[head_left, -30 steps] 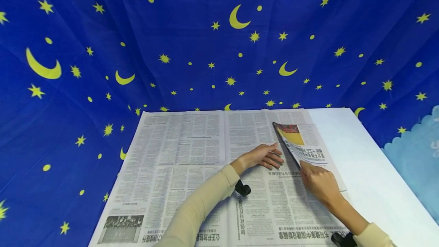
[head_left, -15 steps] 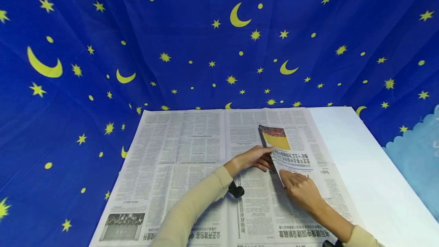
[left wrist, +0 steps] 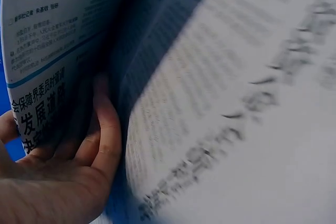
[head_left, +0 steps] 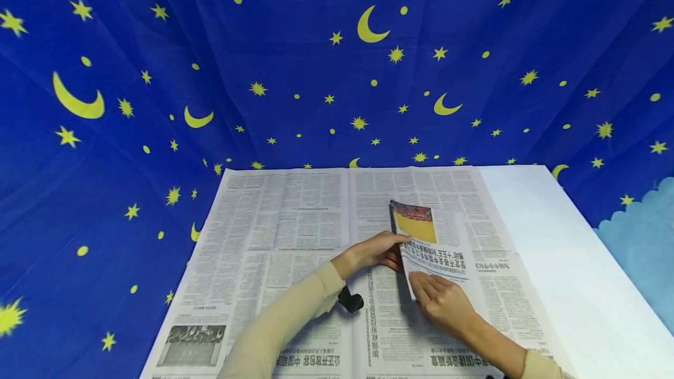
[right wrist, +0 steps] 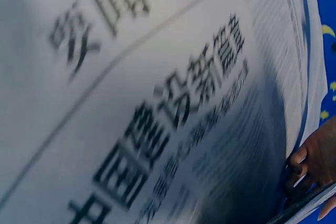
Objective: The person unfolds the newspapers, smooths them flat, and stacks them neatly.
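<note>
A folded newspaper (head_left: 439,259) with a red and yellow picture is held in both hands, its left edge raised over a spread newspaper (head_left: 295,303). My left hand (head_left: 371,250) grips that edge, thumb on top and fingers underneath. In the left wrist view those left hand (left wrist: 79,177) fingers reach behind the printed folded newspaper (left wrist: 50,40). Lower along the same edge, my right hand (head_left: 442,306) pinches the folded newspaper; its thumb is hidden. The right wrist view mostly shows the blurred spread newspaper (right wrist: 157,108).
The spread sheets cover most of a white table (head_left: 547,238), whose bare strip runs along the right. Behind and at the sides hangs a blue cloth (head_left: 295,63) with yellow moons and stars. A small black device (head_left: 351,300) sits under the left wrist.
The folded newspaper has moved left and toward the person with the right hand. My left hand was open beside it and now grips its left edge.
</note>
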The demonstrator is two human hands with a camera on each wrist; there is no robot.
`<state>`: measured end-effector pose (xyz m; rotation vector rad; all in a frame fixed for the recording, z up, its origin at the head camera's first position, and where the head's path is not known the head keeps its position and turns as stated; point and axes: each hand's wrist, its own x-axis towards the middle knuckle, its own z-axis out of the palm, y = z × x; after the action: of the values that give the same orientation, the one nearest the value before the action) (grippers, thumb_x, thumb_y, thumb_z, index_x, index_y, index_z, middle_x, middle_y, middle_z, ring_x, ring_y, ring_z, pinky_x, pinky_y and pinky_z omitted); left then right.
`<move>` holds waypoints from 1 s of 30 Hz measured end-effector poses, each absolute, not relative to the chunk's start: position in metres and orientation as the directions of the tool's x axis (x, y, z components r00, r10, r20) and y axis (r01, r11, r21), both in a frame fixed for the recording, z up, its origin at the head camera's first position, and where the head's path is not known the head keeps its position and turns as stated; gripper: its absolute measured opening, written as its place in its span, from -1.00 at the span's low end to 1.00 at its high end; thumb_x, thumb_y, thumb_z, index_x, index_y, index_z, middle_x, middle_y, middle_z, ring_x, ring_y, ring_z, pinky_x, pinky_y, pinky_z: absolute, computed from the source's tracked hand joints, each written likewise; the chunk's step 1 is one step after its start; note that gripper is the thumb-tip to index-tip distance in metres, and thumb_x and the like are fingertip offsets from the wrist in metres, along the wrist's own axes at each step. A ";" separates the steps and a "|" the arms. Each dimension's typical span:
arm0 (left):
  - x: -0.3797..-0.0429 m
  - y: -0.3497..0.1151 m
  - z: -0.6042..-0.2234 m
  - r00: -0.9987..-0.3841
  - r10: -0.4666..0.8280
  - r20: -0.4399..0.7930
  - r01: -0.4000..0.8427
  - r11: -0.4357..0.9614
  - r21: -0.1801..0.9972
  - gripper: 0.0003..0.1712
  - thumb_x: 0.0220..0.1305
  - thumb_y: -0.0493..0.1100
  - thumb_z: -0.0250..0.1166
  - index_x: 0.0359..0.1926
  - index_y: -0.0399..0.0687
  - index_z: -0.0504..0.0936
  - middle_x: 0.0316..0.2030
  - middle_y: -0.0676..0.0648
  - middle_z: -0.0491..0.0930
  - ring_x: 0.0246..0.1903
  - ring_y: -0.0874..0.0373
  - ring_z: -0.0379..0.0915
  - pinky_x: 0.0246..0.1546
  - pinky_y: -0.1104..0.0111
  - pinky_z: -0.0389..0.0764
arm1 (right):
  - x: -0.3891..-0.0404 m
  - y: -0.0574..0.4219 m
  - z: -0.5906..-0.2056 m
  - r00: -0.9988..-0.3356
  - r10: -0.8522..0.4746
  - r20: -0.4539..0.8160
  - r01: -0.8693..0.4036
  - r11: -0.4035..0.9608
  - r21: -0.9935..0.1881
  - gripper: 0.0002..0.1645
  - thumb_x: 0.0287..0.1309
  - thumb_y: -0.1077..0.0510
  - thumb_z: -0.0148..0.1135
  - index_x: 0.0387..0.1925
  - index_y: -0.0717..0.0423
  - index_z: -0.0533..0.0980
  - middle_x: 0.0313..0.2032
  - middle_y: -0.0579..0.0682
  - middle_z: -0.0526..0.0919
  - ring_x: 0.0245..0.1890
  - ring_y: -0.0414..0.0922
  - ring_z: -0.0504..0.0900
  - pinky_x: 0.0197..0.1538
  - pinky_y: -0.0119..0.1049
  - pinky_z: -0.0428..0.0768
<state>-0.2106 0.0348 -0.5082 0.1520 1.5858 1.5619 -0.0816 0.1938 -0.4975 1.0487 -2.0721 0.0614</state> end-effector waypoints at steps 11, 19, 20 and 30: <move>-0.190 -0.003 -0.510 -0.609 0.613 -0.504 -0.529 0.160 0.833 -0.57 0.43 -0.06 0.08 -0.05 -0.38 0.63 -0.52 0.00 0.68 -0.54 0.20 0.64 -0.41 0.32 0.65 | -0.070 0.171 -0.495 -0.295 -0.690 0.661 -0.734 0.606 0.306 -0.47 0.46 0.26 -0.32 -0.25 0.40 0.62 -0.35 0.19 0.76 -0.39 -0.05 0.77 -0.38 -0.27 0.68; -0.178 -0.027 -0.511 -0.581 0.632 -0.514 -0.563 0.144 0.814 -0.62 0.44 -0.09 0.04 -0.10 -0.34 0.61 -0.49 -0.01 0.68 -0.51 0.18 0.64 -0.45 0.36 0.61 | -0.066 0.161 -0.499 -0.218 -0.710 0.670 -0.758 0.555 0.342 -0.51 0.44 0.30 -0.29 -0.25 0.38 0.62 -0.37 0.17 0.76 -0.41 -0.07 0.76 -0.40 -0.29 0.68; -0.177 -0.030 -0.512 -0.576 0.635 -0.514 -0.568 0.142 0.811 -0.64 0.44 -0.10 0.04 -0.12 -0.33 0.61 -0.49 -0.01 0.68 -0.52 0.18 0.64 -0.46 0.36 0.61 | -0.065 0.159 -0.500 -0.212 -0.711 0.671 -0.763 0.549 0.340 -0.52 0.43 0.30 -0.28 -0.26 0.38 0.62 -0.37 0.17 0.76 -0.40 -0.07 0.76 -0.39 -0.29 0.68; -0.168 -0.048 -0.513 -0.544 0.665 -0.511 -0.600 0.117 0.791 -0.73 0.44 -0.20 -0.01 -0.30 -0.18 0.59 -0.55 0.01 0.68 -0.60 0.23 0.60 -0.49 0.39 0.63 | -0.062 0.153 -0.507 -0.192 -0.715 0.673 -0.788 0.521 0.329 -0.53 0.43 0.26 -0.23 -0.24 0.31 0.65 -0.35 0.13 0.77 -0.36 -0.09 0.77 -0.28 -0.27 0.68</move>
<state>-0.1677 -0.0484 -0.5127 0.0686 1.4064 1.6224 -0.0620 0.1526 -0.5069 1.2286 -1.9420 0.1129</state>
